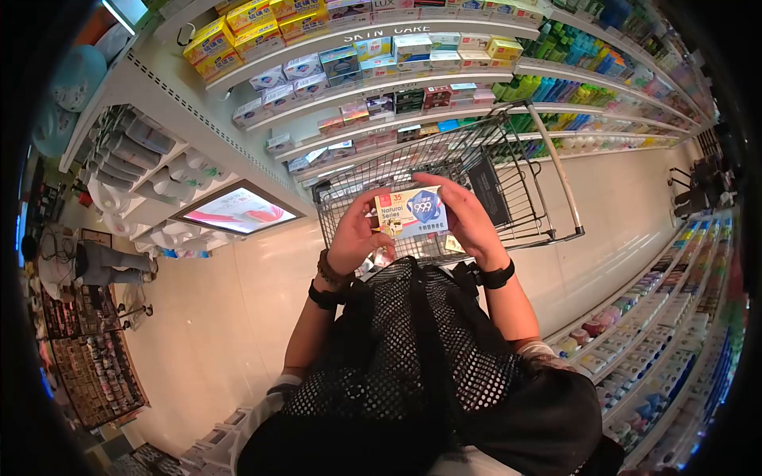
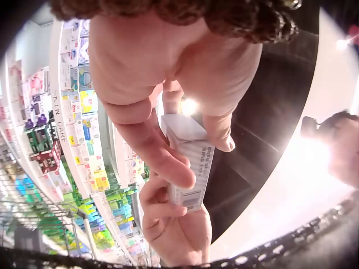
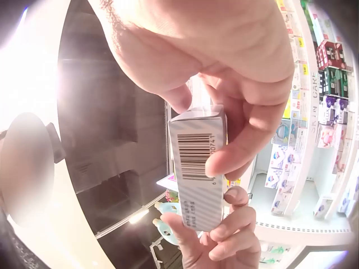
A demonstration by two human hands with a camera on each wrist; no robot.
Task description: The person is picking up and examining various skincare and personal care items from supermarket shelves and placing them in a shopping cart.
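Both hands hold one small printed box (image 1: 412,213) upright over the shopping cart, its "Natural Series" and "999" face toward the head view. The left hand (image 1: 355,238) grips the box's left end, thumb near its lower corner. At the other end the right hand (image 1: 475,226) holds it, fingers along the top and side. The left wrist view shows the box's narrow striped side (image 2: 192,168) pinched between thumb and fingers of the left hand (image 2: 168,84). A barcode lies on the striped side (image 3: 196,162) in the right wrist view, between thumb and fingers of the right hand (image 3: 213,73).
A wire shopping cart (image 1: 556,170) stands just beyond the hands. Behind it, shelves (image 1: 444,75) carry boxes and bottles. A lit screen (image 1: 240,210) is at the left, more stocked shelves (image 1: 659,341) at the right. A black mesh bag (image 1: 397,349) hangs against the body.
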